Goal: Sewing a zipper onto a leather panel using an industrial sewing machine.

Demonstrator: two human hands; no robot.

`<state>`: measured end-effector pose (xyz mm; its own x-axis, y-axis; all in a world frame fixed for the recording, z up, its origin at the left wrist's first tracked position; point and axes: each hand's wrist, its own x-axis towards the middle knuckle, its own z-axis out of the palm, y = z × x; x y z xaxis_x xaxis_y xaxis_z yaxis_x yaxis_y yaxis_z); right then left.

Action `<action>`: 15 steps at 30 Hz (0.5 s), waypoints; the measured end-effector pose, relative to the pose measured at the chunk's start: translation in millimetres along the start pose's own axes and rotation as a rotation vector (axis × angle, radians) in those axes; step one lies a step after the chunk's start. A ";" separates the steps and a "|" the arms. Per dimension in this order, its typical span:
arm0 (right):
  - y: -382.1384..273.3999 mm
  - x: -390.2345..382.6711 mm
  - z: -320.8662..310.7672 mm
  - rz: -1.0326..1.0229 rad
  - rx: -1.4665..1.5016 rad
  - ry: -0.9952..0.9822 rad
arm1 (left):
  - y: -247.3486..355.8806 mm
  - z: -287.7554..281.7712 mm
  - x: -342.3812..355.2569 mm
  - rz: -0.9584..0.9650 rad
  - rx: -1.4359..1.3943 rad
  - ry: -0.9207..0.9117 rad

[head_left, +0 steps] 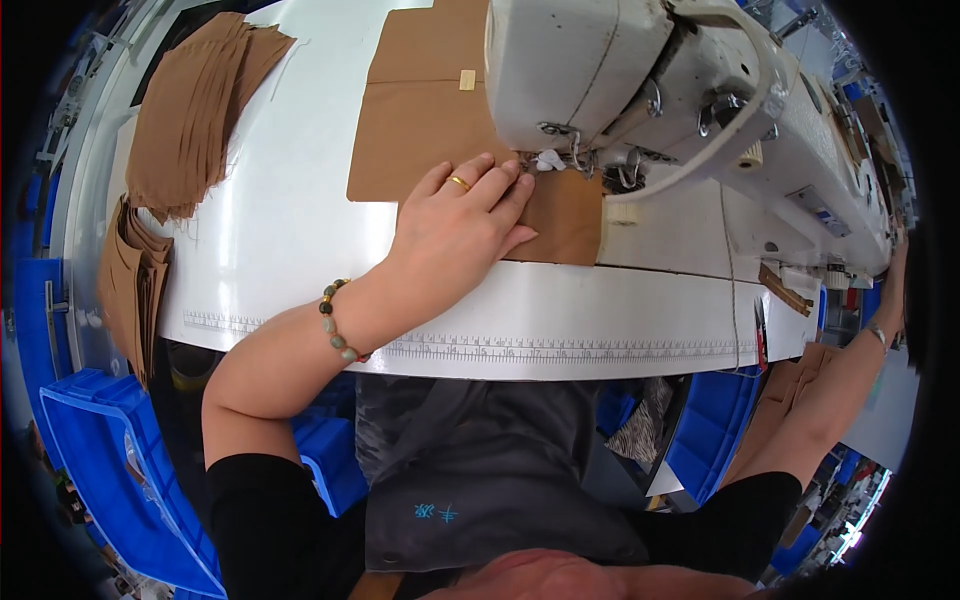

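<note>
My left hand (462,218) lies on a brown fabric piece (415,130), fingers stretched out and thumb apart, with the fingertips close beside the needle area of a white sewing machine (570,75). The cloth passes beneath the machine head and reaches out on its near side. A small pale tag (467,80) sits on its far part. At the far right, my right hand (897,265) is raised against the end of the machine; its fingers are mostly hidden there. What it touches is too dark to make out.
A fanned stack of brown cloth pieces (190,120) lies on the white table (290,180) at left, above folded brown pieces (135,285) at the edge. Blue bins (110,400) stand below. Red-handled scissors (760,335) and a brown zipper (787,290) lie at right.
</note>
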<state>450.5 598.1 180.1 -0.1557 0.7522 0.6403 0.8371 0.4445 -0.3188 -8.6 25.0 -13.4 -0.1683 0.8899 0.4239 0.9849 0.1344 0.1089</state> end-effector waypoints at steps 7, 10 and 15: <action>54.1 -134.5 85.9 0.372 0.964 0.106 | 2.1 -1.3 0.9 -0.022 0.010 -0.025; 41.0 -134.1 78.6 0.412 0.919 0.155 | 1.6 -0.7 0.1 -0.023 0.017 -0.022; 25.1 -38.0 22.1 0.376 0.697 -0.050 | 1.9 0.1 -1.3 -0.036 0.002 -0.021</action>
<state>465.8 591.5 132.4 0.0355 0.9259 0.3760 0.3193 0.3460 -0.8822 -6.5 24.2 -13.9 -0.2025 0.8936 0.4005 0.9784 0.1670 0.1219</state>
